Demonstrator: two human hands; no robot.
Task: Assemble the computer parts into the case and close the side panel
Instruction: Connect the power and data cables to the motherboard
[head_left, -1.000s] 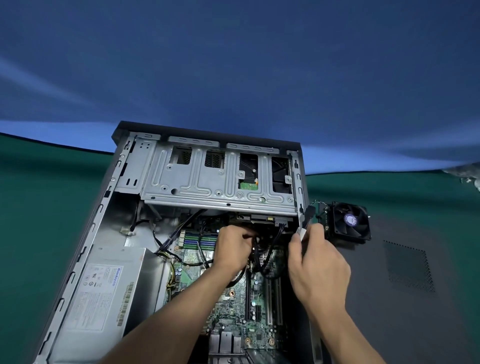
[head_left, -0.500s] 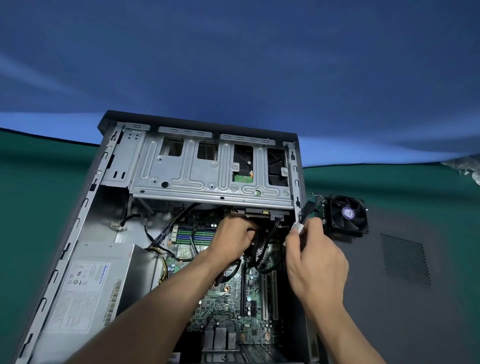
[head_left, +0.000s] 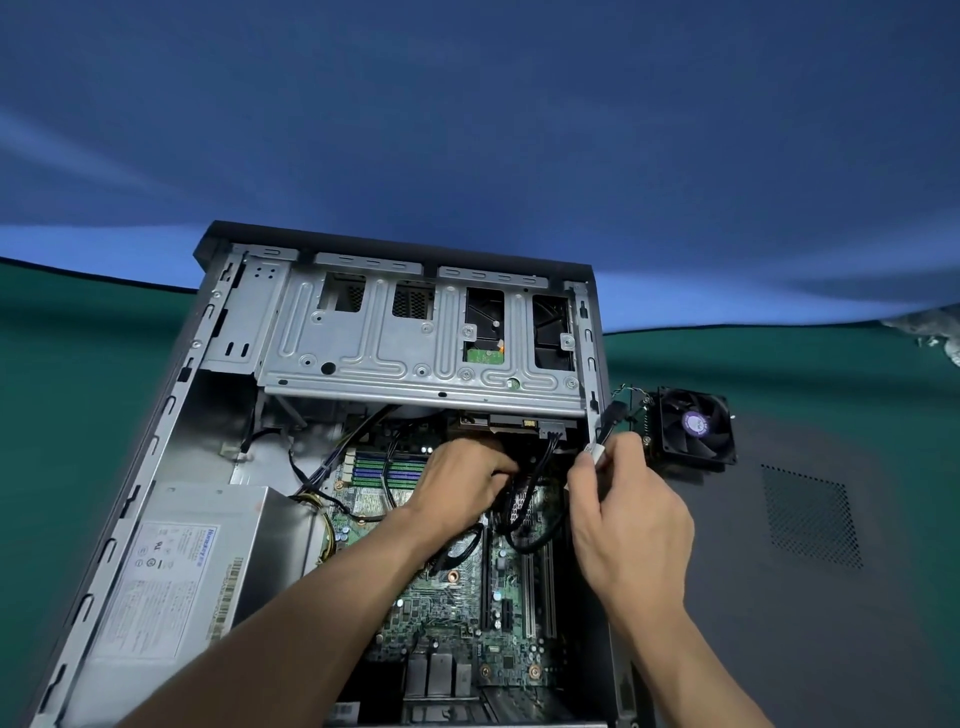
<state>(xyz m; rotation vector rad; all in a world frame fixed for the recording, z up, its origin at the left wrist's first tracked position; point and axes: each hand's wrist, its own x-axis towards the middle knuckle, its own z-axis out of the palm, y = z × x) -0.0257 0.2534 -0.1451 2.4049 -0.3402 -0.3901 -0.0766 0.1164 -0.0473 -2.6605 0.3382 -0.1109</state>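
The right hand (head_left: 631, 525) is pinching a black cable (head_left: 607, 427) with a white tag between thumb and fingertips, just at the right wall of the open case (head_left: 171, 410); the cable's plug end is sticking up past the case edge. The left hand (head_left: 462, 480) is reaching inside the case with its fingers curled into a bundle of black wires (head_left: 524, 499) just below the metal drive cage (head_left: 415, 353); its grip is curled among those wires, though what exactly it is holding is hidden. Under both hands the green motherboard (head_left: 457, 597) is lying flat in the case, with the grey power supply (head_left: 197, 566) to its left. Outside the case, just beside its right wall, a black fan (head_left: 693, 428) is sitting on the dark side panel (head_left: 810, 597), which is lying flat on the green desk (head_left: 78, 374).
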